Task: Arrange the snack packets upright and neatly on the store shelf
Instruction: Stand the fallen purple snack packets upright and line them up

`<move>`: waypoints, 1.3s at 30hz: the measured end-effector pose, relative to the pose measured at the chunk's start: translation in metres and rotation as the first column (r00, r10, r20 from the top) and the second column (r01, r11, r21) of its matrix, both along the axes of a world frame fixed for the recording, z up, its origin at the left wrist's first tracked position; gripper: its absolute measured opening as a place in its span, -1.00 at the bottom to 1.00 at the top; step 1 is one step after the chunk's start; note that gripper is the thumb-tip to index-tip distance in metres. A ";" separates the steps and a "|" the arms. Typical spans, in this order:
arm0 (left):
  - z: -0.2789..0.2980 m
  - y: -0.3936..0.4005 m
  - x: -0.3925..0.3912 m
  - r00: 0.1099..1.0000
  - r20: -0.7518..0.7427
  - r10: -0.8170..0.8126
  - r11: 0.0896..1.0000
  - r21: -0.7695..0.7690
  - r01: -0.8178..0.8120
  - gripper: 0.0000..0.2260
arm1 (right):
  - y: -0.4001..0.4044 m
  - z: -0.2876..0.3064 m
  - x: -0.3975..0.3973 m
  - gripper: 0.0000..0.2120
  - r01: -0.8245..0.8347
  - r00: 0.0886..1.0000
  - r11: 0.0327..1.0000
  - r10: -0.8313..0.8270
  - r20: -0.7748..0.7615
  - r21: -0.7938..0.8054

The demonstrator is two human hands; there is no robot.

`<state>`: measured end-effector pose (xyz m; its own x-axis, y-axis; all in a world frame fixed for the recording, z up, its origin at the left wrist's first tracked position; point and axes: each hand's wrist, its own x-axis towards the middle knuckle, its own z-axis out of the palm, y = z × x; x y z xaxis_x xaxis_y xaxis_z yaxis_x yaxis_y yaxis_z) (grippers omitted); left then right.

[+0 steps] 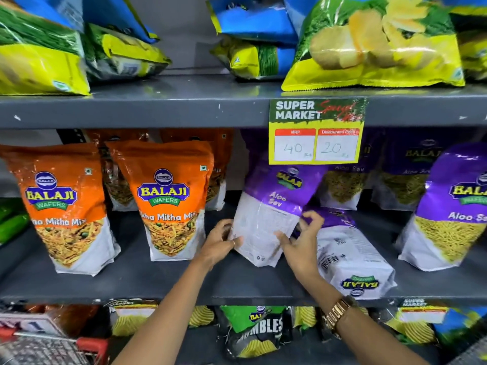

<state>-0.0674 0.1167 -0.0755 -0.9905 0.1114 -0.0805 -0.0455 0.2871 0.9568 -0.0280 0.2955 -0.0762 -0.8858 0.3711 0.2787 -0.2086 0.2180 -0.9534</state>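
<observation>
A purple and white Aloo Sev packet point(266, 214) leans to the right on the grey middle shelf point(158, 283), its back facing me. My left hand point(220, 245) grips its lower left edge. My right hand point(301, 242) holds its lower right corner, fingers curled. Just to the right another purple packet point(350, 255) lies flat, upside down with its back up. Two orange Khatta Mitha Mix packets point(62, 206) point(171, 198) stand upright at the left. A further Aloo Sev packet point(450, 209) stands upright at the right.
More purple packets point(411, 169) stand at the back of the shelf behind a yellow price tag point(316, 131). Green and yellow chip bags point(374, 46) lie on the shelf above. Chip bags point(258, 330) fill the shelf below. A red-handled shopping cart point(52, 346) sits at bottom left.
</observation>
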 end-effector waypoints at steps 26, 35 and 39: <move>0.009 0.046 0.000 0.948 0.216 0.235 0.908 0.299 -0.293 -0.67 | -0.007 -0.002 -0.006 -0.86 -0.130 0.926 0.973 0.188 0.328 -0.192; -0.005 0.064 0.054 0.809 -0.229 0.542 0.814 0.383 -0.437 -0.59 | 0.003 0.018 -0.057 -0.78 0.025 0.957 0.944 0.072 0.280 -0.329; -0.012 0.079 0.060 0.905 -0.260 0.336 0.914 0.321 -0.248 -0.28 | -0.008 0.025 -0.061 -0.56 -0.145 0.905 0.933 0.259 0.338 -0.329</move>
